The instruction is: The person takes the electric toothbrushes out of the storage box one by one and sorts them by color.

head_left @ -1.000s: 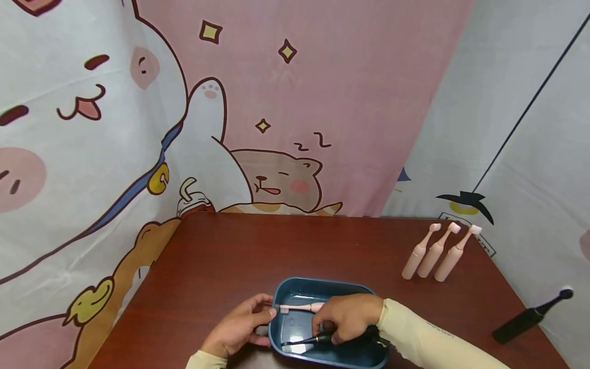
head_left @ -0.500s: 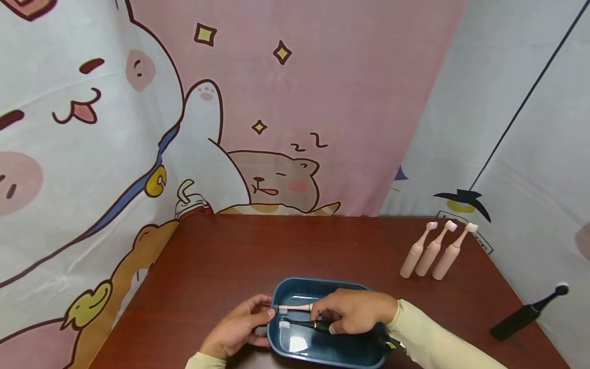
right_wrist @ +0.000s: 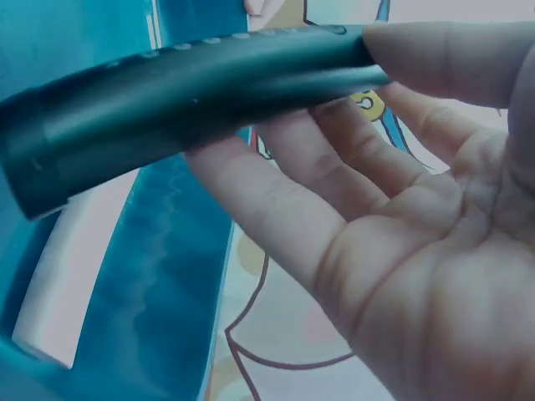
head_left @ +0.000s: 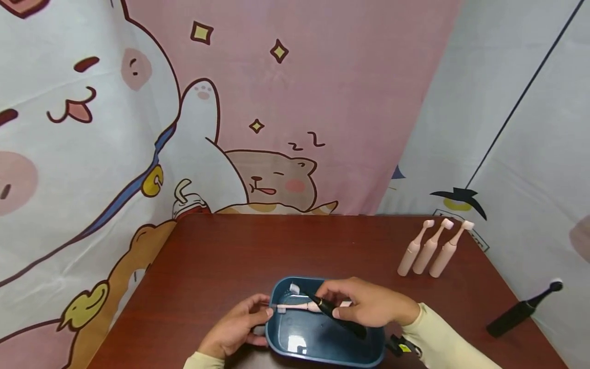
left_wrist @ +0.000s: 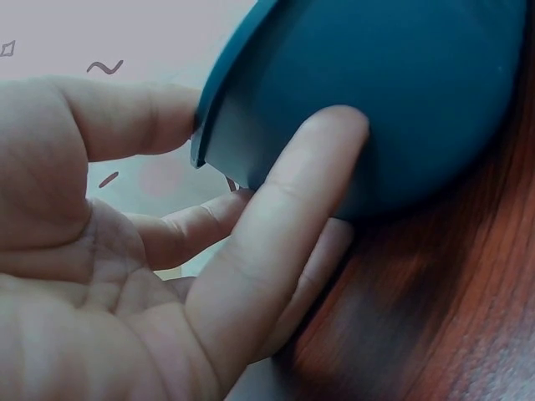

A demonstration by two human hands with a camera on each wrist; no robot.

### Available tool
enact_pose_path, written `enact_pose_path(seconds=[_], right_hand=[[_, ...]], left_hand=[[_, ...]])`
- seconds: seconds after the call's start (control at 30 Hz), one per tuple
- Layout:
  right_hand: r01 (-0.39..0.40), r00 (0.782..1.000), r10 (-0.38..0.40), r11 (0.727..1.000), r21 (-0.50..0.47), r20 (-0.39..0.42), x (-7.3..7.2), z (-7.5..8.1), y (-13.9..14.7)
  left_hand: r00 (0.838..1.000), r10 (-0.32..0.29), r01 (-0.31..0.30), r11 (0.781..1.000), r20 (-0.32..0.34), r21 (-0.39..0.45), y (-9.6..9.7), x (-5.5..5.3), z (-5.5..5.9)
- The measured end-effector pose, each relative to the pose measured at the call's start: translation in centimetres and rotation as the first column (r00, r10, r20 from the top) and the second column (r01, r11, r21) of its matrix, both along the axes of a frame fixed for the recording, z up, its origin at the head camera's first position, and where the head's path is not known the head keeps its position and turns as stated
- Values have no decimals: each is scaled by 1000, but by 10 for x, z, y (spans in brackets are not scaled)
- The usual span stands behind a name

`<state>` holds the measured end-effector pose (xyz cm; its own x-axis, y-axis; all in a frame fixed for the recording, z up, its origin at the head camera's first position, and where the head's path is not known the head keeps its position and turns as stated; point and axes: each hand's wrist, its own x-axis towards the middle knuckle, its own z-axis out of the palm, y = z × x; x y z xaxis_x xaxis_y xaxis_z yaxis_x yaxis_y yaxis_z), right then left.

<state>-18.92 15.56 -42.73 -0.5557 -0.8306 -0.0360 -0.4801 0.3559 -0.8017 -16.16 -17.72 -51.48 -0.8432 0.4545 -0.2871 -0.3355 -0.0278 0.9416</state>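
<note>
My left hand (head_left: 236, 325) holds the left end of a blue tray (head_left: 318, 342), thumb at the rim and fingers against the outer wall (left_wrist: 401, 142). With its thumb and fingers, my right hand (head_left: 375, 303) pinches a black electric toothbrush (head_left: 326, 307) by the handle (right_wrist: 201, 92) over the tray. Its white-bristled head points to the far left. Underneath, inside the tray, lies a pink electric toothbrush (head_left: 297, 306); the black one and my right hand partly cover it. The end of its handle (right_wrist: 75, 276) shows in the right wrist view.
Three pink electric toothbrushes (head_left: 426, 256) stand upright in a row at the table's far right. A black electric toothbrush (head_left: 511, 318) stands near the right edge. The brown table (head_left: 221, 256) meets a cartoon-printed backdrop (head_left: 350, 102) behind.
My right hand has lifted the black toothbrush from the tray's near part up and away from me, turning it diagonal across the pink one. The left hand stays at the tray's end.
</note>
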Motion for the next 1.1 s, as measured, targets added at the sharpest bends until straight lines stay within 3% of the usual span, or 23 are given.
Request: enact_pose_path(seconds=[0.3,0.5,0.77,1.0,1.1], right_hand=[[118,992,-113,987,-105,54,7,3,20],[200,976,-176,959,-201,131,12,7,34],[269,958,-225,918,-292,175,20,12,54],[304,952,-277,901,-309,127,25,7,68],[342,940,-321,884,-319,118,29,8,72]], left_hand=[[1000,-4,4,1000,15,-8,1,1,-1],[1000,-14,14,1000,2,1,0,1,2],[1000,-23,23,1000,-6,9,-2,-1,-1],[1000,-21,21,1000,6,9,-1,-2,1],[1000,-22,22,1000,9,6,0,-1,2]])
